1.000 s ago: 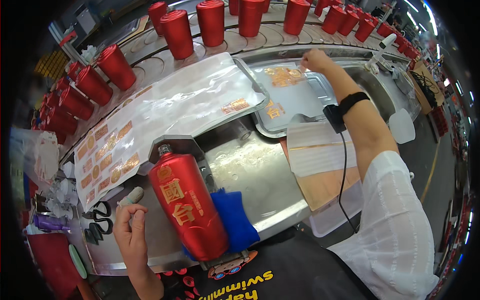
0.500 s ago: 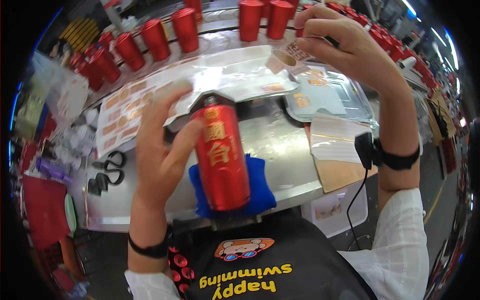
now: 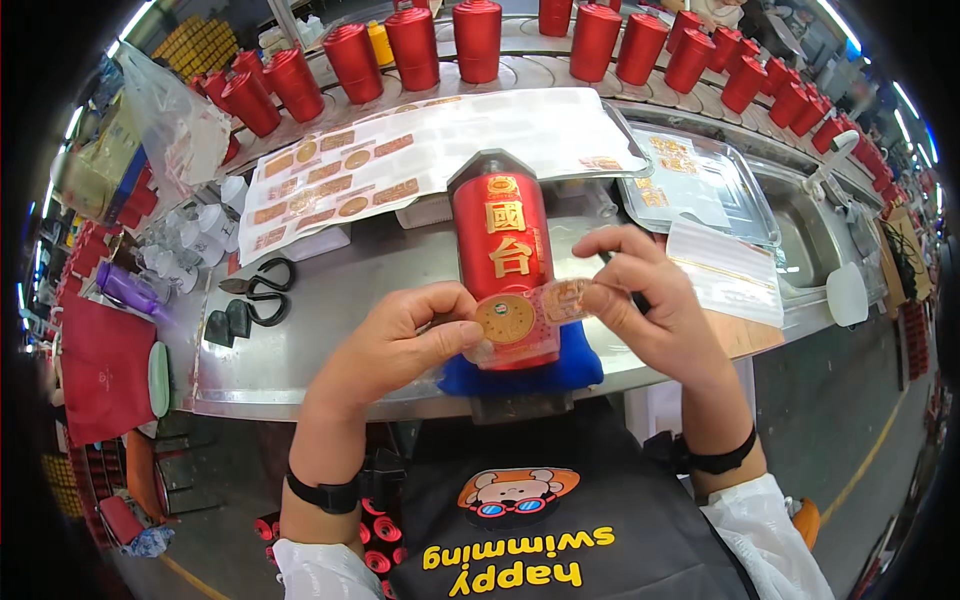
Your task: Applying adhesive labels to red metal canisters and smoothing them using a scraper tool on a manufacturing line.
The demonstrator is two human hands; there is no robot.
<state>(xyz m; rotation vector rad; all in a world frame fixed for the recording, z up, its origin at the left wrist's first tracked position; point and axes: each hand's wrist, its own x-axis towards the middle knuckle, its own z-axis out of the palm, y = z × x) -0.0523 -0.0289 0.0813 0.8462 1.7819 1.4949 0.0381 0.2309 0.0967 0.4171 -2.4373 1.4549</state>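
Note:
A red bottle (image 3: 503,215) with gold characters lies in front of me, its far end against a dark angular holder (image 3: 490,160) and its near end on a blue cloth pad (image 3: 575,365). Over its near part, a transparent decal (image 3: 507,318) with a gold disc and a small gold patch is stretched between both hands. My left hand (image 3: 400,335) pinches the decal's left edge between thumb and finger. At the other end, my right hand (image 3: 650,300) grips it beside the gold patch, fingers curled. Whether the decal touches the bottle, I cannot tell.
Behind the bottle lies a large sheet of gold decals (image 3: 330,175). A clear tray (image 3: 745,190) holds more decals, near a sink (image 3: 805,240). Black scissors (image 3: 268,290) lie at left. Several red bottles (image 3: 411,48) line a conveyor along the back.
My right hand has come down from the back right, bringing the decal over the bottle. My left hand, formerly open beside the bottle, now pinches the decal's other edge.

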